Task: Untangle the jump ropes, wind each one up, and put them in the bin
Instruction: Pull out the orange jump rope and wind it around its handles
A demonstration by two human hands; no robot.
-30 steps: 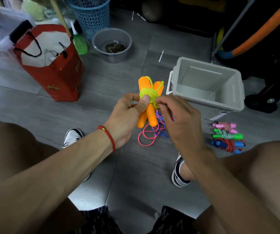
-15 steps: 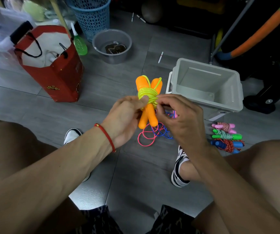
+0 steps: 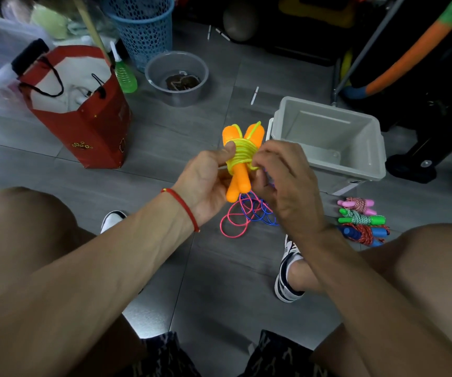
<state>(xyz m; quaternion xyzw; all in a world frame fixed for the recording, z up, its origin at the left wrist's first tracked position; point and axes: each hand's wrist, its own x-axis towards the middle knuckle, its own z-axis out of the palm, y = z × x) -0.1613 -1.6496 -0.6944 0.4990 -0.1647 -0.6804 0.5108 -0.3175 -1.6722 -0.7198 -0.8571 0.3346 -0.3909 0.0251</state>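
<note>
Both hands meet above the grey tiled floor [image 3: 181, 137] on one bundle: the left hand [image 3: 206, 183] grips the orange-handled jump rope [image 3: 240, 170], thumb pressed on the yellow-green cord coiled round the two handles, while the right hand [image 3: 284, 183] has its fingers curled and pinching that cord at the right side of the coil. The handles point up and away, their upper ends splayed apart. Beneath the hands a pink rope [image 3: 233, 224] and a blue rope [image 3: 260, 216] lie in loose overlapping loops on the floor. The grey bin [image 3: 328, 137] stands just right of the bundle, open side up. Near the bin's front right corner three wound ropes [image 3: 362, 221] lie side by side on the floor, with pink, green and blue handles. Farther off on the left stands a red paper bag [image 3: 94, 123], with a grey bowl [image 3: 177, 77] and a blue mesh basket [image 3: 140, 25] behind
</note>
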